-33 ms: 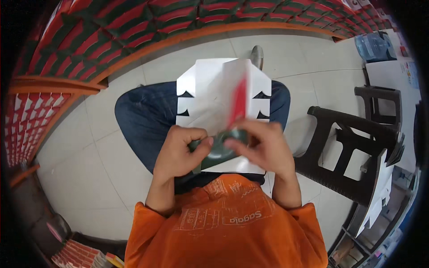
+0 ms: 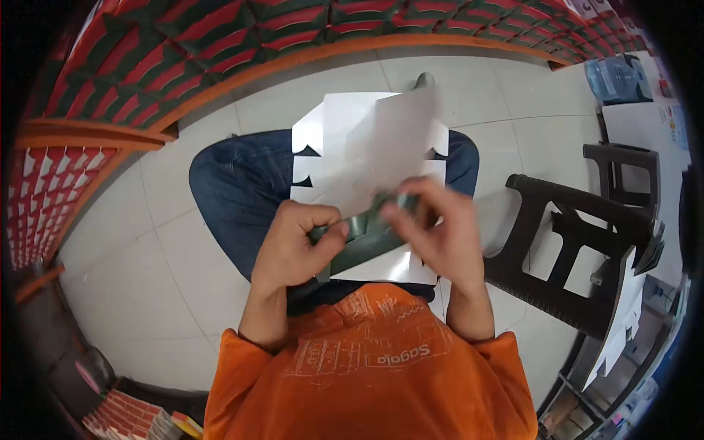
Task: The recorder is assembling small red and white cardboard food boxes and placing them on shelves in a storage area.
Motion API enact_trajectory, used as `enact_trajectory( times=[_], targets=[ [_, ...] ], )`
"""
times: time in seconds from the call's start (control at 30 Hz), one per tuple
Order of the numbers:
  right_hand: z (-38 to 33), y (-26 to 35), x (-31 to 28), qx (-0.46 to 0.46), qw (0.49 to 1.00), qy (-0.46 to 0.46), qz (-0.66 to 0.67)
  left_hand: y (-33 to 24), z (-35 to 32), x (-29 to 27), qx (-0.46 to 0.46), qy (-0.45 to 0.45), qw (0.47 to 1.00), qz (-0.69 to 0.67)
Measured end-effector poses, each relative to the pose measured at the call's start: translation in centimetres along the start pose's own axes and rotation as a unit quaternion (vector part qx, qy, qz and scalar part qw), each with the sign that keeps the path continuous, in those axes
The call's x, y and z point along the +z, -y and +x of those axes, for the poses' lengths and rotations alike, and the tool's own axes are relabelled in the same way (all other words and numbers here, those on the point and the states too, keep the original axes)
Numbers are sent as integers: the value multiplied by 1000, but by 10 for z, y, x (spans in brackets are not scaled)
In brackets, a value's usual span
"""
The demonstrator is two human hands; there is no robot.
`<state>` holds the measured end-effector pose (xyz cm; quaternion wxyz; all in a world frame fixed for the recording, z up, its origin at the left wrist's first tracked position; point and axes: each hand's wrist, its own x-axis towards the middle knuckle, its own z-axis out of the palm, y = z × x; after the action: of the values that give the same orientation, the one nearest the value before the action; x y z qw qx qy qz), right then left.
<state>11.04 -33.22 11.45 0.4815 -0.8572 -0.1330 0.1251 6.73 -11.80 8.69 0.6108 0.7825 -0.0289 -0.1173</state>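
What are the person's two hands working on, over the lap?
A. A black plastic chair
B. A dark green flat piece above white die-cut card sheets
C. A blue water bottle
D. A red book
B: the left hand and right hand both pinch a dark green flat piece above the white card sheets on the lap.

White flat die-cut carton blank (image 2: 352, 158) lies across the person's lap, notched edges, partly blurred. Dark green folded piece (image 2: 363, 238) sits at the blank's near edge, pinched between left hand (image 2: 297, 246) and right hand (image 2: 433, 227); kind unclear. Far right of the blank, beyond the black plastic chair (image 2: 579, 242): blue-wrapped bundle (image 2: 616, 79) and white sheets or cartons (image 2: 642, 125), too small to tell. Well below-left of the blank, at the picture's lower edge: stack of red and white packs (image 2: 125, 418).
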Motion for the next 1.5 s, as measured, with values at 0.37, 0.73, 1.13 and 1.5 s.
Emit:
enact_trajectory(
  times=[0.37, 0.73, 1.13, 1.5],
  targets=[
    [12, -26, -67, -150, 964, 8, -218, 3, -22, -65, 154, 81, 985, -16],
    [7, -10, -24, -307, 939, 55, 146, 10, -2, -14, -60, 137, 985, -87],
    [-2, 32, 1, -183, 961, 199, -62, 4, -11, -17, 95, 126, 987, 37],
    [-5, 20, -8, -167, 978, 53, -111, 10, -14, -10, -94, 134, 976, -143]
  ],
)
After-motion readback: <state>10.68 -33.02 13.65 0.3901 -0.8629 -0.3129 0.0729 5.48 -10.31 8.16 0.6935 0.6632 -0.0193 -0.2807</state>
